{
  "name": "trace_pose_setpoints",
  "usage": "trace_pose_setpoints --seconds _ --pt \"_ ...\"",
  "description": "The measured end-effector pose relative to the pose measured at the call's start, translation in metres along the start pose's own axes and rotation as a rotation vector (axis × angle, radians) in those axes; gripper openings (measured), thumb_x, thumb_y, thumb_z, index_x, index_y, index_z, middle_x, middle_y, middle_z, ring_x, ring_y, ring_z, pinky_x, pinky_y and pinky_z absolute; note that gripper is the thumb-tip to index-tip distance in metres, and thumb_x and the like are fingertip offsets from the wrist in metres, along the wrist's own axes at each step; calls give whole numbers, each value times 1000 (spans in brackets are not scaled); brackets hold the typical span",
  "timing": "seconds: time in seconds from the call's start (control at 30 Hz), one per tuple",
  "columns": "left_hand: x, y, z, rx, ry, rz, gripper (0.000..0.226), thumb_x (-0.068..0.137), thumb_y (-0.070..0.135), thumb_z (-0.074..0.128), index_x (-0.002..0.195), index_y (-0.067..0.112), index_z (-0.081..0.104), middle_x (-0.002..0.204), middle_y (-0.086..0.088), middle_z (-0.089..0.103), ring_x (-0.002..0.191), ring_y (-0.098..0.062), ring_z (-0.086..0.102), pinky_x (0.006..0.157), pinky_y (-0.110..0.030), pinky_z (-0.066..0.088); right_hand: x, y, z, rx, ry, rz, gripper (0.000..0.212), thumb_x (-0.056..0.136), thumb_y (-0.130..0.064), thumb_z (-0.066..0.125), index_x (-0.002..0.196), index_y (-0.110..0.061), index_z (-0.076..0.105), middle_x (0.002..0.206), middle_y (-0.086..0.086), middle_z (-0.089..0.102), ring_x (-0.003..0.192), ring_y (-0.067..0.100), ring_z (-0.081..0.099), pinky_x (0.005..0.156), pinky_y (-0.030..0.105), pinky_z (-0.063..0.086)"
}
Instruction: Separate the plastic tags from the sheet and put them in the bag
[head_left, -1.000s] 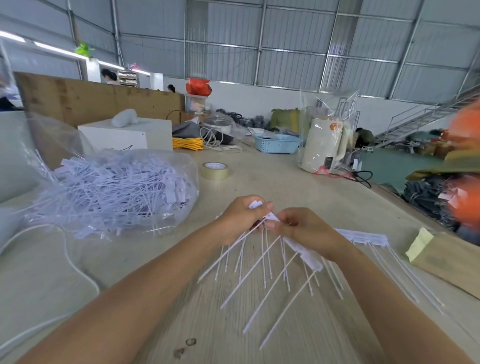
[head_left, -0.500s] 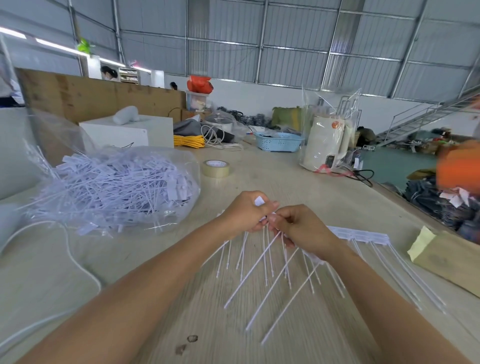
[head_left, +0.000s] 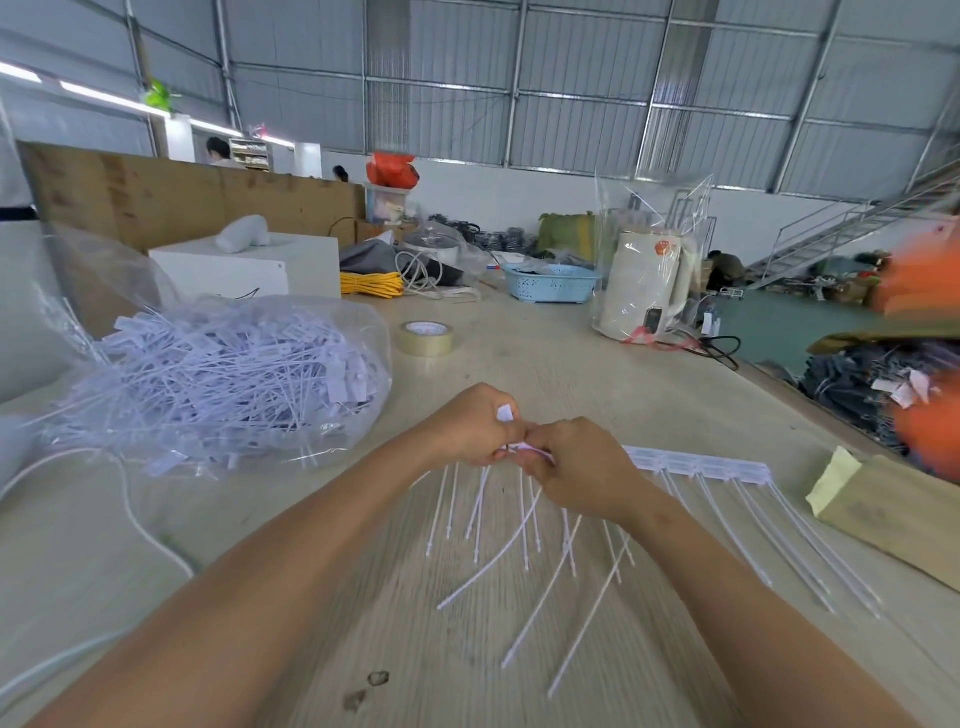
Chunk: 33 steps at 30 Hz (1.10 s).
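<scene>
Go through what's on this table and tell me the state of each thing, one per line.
Left hand: pinching separated tags.
Right hand: gripping the sheet.
Sheet of tags: partly separated, lying on the table.
Clear bag: open, filled with tags.
Tape roll: lying flat.
Kettle: upright, plastic-wrapped.

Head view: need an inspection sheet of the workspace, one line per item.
Surface: pale wooden table, two dark marks near the front edge.
Job's things: tag sheet lying right of the hands; clear bag of loose tags at left.
Clutter: tape roll, blue basket, wrapped kettle, white box.
Grippers: left hand and right hand pinch tags together.
Cables: white cord at left, black cable by the kettle.
Surroundings: metal-roofed hall, staircase at right.
</scene>
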<state>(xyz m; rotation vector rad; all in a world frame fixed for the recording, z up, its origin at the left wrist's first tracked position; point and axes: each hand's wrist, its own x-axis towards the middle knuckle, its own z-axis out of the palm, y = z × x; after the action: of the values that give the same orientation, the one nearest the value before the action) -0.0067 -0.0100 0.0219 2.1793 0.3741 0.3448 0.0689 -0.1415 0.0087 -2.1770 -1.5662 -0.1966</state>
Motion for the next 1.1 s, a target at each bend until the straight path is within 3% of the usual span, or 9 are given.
trace_pose_setpoints --seconds 0.17,0.23,0.33,0.53,0.67,0.77,0.87,0.93,1.1 --pt "3 6 1 -88 48 27 30 90 19 63 62 12 52 47 -1 51 35 -5 39 40 -13 30 1 3 -12 85 23 2 29 92 -16 55 63 -17 56 52 -6 41 56 18 41 57 29 29" --pt "5 9 3 -132 77 47 31 90 19 62 62 12 53 39 7 49 32 -3 38 38 -11 28 1 5 -16 134 45 5 36 92 -13 56 57 -18 52 51 -1 45 54 22 43 56 31 32" --pt "5 10 6 -118 112 62 32 91 20 62 61 14 52 38 7 48 30 -2 37 37 -11 28 1 6 -17 184 37 23 29 92 -11 56 67 -1 66 63 20 60 58 29 54 59 34 40" --pt "4 14 6 -133 164 95 35 91 20 62 58 13 50 47 -4 49 29 -4 37 37 -12 28 1 8 -21 349 53 39 36 90 -8 58 55 -21 59 47 -10 51 42 2 46 48 12 37" --pt "6 11 10 -123 153 103 36 90 21 63 57 15 50 43 2 49 32 -4 40 38 -13 30 -1 4 -23 367 35 39 34 91 -7 57 58 -16 60 48 -6 51 40 2 45 50 16 37" --pt "13 1 1 62 316 23 27 90 23 61 67 11 56 62 -3 56 55 -14 52 52 -23 39 -7 -7 -30 555 -56 -19 34 92 -10 57 59 -16 62 51 -1 52 40 2 44 47 20 37" --pt "11 -29 -35 -322 475 -159 27 93 23 57 72 6 52 67 -11 51 41 -13 46 39 -20 36 -7 -21 -34 821 -42 -97 36 91 -15 56 56 -21 64 52 0 52 37 7 41 40 15 32" --pt "9 -30 -43 -574 365 -203 33 94 30 55 68 11 48 56 -5 49 29 -7 33 33 -11 22 -1 -17 -31 872 75 -17 41 93 -11 56 53 -18 60 50 0 51 36 6 40 39 16 32" --pt "10 7 -21 -903 -93 -262 55 91 61 35 79 11 52 56 -5 55 36 -11 43 37 -12 33 -5 2 -20 856 44 162 37 94 -7 52 58 -7 58 50 1 49 39 11 36 39 18 32"
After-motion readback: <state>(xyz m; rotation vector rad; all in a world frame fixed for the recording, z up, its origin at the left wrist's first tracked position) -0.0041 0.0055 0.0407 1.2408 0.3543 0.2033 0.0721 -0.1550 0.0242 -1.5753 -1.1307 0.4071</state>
